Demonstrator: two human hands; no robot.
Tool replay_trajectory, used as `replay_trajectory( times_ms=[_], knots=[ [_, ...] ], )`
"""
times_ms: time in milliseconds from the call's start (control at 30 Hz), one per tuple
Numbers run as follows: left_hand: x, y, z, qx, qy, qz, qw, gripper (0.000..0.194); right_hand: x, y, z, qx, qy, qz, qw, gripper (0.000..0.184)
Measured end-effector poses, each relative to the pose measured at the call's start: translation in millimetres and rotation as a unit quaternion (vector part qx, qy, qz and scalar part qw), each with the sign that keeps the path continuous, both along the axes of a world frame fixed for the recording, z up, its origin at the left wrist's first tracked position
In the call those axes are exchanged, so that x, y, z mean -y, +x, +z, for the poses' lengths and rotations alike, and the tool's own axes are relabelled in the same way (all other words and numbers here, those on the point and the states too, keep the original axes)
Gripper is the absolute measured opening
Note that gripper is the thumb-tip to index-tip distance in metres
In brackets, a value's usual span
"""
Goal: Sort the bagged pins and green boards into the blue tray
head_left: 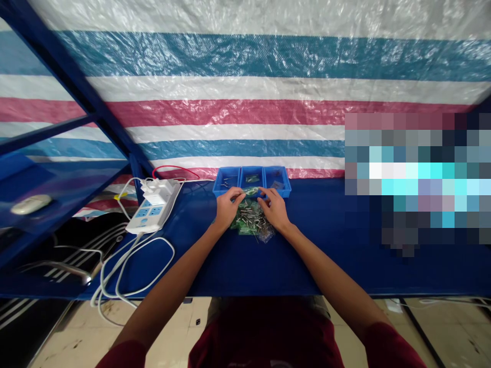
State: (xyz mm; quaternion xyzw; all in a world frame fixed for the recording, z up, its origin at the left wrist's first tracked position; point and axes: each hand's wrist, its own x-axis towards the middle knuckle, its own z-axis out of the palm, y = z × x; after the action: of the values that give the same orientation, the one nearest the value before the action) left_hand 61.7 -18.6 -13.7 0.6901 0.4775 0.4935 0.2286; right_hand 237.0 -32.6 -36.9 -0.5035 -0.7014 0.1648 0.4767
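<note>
Near the centre of the frame, both hands are reaching forward over a dark blue table (245, 266). The left hand (226, 207) and the right hand (273, 208) are pinching, between them, a small green piece (251, 191) that is sitting at the near rim of a row of blue bins (252, 181). The fingers of each hand are curling narrowly onto an end of that piece, and it is too small to make out what it is; it may be a little circuit board.

Just below the fingertips, between the two wrists, a clear bag of small parts (251, 222) is lying on the table, showing green bits and thin metal pins. The heels of both hands are covering its sides, so its full outline is hidden.

The bins are standing against a striped plastic sheet (245, 102) that is filling the upper half of the frame. The bins' contents are appearing only as tiny dark and green specks.

Left of centre, a white power strip (153, 209) is lying with a plug in it, and white cables (130, 266) are looping off the table's near edge. At far left, a pale oval object (30, 203) is resting on a blue shelf. A pixelated block is masking the right of the frame.
</note>
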Motion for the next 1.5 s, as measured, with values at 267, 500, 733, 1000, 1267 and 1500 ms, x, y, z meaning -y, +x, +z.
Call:
replay_trajectory(
  times_ms=[267,500,733,1000,1267,1500],
  knots=[
    [-2,-2,-1.2,0.037,-0.019,-0.029,0.999,0.027,4,-1,3.9,0.006,0.03,0.039,0.999,0.042],
    [-4,-3,1.6,0.121,-0.08,-0.059,0.988,0.03,8,-4,7.0,-0.011,0.041,0.045,0.998,0.039],
    [-5,-4,2.9,0.131,-0.097,-0.096,0.982,0.032,7,-5,6.9,-0.092,-0.003,0.02,0.996,0.029],
    [0,-9,14.4,-0.058,-0.028,-0.133,0.989,0.033,11,-4,14.5,-0.091,0.018,0.02,0.995,0.026],
    [-2,-10,11.5,-0.05,-0.073,-0.176,0.98,0.032,11,-7,9.4,-0.134,0.017,0.036,0.99,0.025],
    [-4,-7,9.2,0.115,-0.162,-0.175,0.964,0.039,11,-5,10.4,-0.12,0.049,0.062,0.99,0.031]
  ],
)
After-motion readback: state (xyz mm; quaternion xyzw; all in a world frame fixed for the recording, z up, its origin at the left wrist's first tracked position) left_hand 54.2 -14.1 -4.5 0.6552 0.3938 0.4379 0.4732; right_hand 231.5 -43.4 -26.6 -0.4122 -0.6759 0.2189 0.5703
